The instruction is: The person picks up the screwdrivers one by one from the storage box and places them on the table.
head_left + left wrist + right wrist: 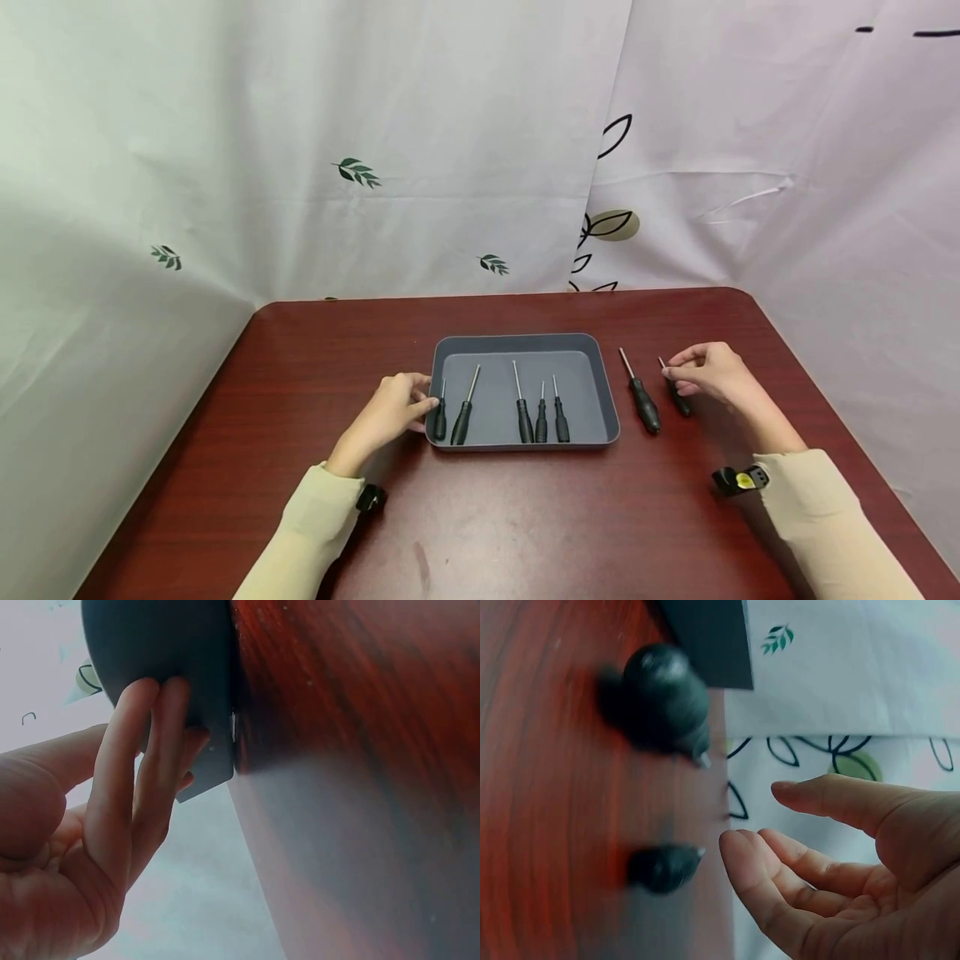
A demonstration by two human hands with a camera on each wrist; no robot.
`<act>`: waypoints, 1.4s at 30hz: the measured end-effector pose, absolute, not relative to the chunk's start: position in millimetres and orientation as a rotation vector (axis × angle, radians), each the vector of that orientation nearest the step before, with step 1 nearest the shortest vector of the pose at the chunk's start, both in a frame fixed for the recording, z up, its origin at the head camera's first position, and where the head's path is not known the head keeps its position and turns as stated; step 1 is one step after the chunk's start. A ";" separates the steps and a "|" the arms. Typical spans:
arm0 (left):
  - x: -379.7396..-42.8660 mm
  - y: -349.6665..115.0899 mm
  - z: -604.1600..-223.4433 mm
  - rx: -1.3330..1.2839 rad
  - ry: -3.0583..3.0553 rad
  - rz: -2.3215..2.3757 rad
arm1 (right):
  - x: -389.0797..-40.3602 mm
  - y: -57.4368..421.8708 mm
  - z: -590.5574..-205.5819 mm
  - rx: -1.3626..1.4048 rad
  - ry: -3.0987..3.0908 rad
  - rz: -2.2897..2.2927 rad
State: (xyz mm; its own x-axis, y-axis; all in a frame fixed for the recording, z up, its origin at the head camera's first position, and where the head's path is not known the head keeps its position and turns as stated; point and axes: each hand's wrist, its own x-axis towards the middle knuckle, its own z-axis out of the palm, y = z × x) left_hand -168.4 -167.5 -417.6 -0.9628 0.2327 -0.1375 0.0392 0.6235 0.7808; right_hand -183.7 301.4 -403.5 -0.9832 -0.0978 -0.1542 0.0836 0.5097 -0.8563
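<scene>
A grey tray (pixel 517 342) holds several black-handled screwdrivers, among them a longer one (pixel 462 421) in its left half. At the tray's left end, my left hand (pixel 392 410) pinches the wall, thumb over the rim and fingers (pixel 112 787) against the outer side. My right hand (pixel 712 371) hovers over a small screwdriver (pixel 679 400) on the table, partly covering it in the head view. Thumb and fingertips stand apart in the right wrist view, with nothing between them. A larger screwdriver (pixel 646 407) lies between the tray and that small one.
The dark red wooden table (pixel 570 525) has rounded far corners. White curtains (pixel 450 125) with leaf prints hang behind it and along both sides. Each wrist wears a small black camera, such as the right one (pixel 738 481).
</scene>
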 end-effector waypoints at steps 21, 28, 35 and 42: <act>-173.1 -161.0 -419.2 0.238 2.650 1.274 | -184.2 228.9 -380.7 -0.211 2.430 -1.627; -173.1 -161.0 -419.1 0.235 2.642 1.278 | -186.6 204.4 -382.2 -0.280 2.332 -1.676; -171.1 -163.5 -418.6 0.232 2.636 1.270 | -185.6 182.4 -386.5 -0.285 2.228 -1.719; -169.1 -165.4 -416.6 0.230 2.637 1.255 | -182.4 155.4 -389.1 -0.238 2.098 -1.769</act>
State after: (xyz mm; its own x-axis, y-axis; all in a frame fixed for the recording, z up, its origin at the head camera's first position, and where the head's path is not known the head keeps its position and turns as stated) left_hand -169.1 -165.4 -416.6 -0.9655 0.2297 -0.1228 0.0496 0.6248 0.7792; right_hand -182.4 155.4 -389.1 -0.9116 -0.3692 -0.1808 0.1158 0.1913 -0.9747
